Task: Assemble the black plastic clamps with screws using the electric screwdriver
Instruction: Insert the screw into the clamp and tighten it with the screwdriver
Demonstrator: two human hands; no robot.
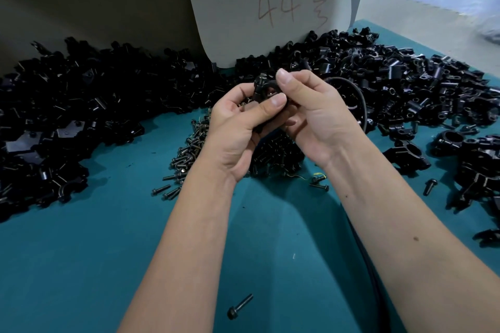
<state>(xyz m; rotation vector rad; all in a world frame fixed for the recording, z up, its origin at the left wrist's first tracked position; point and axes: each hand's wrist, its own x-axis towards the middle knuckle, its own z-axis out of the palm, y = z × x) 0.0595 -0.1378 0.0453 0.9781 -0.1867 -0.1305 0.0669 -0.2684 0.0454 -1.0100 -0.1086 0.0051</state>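
Observation:
Both of my hands meet above the middle of the teal table and share one black plastic clamp (266, 88). My left hand (238, 127) grips it from below, thumb laid across its front. My right hand (311, 113) pinches its ring-shaped top between thumb and forefinger. Beneath my hands lies a heap of dark screws (189, 151). Large heaps of loose black clamp parts lie to the left (81, 105) and to the right (392, 76). No electric screwdriver shows; only a black cable (361, 100) curves behind my right hand.
A cardboard sheet marked "44" (270, 8) stands at the back. Assembled-looking clamps (476, 159) sit at the right edge. Single screws lie on the teal table (81, 265): one near the front (240, 306), others by my right wrist (319, 182).

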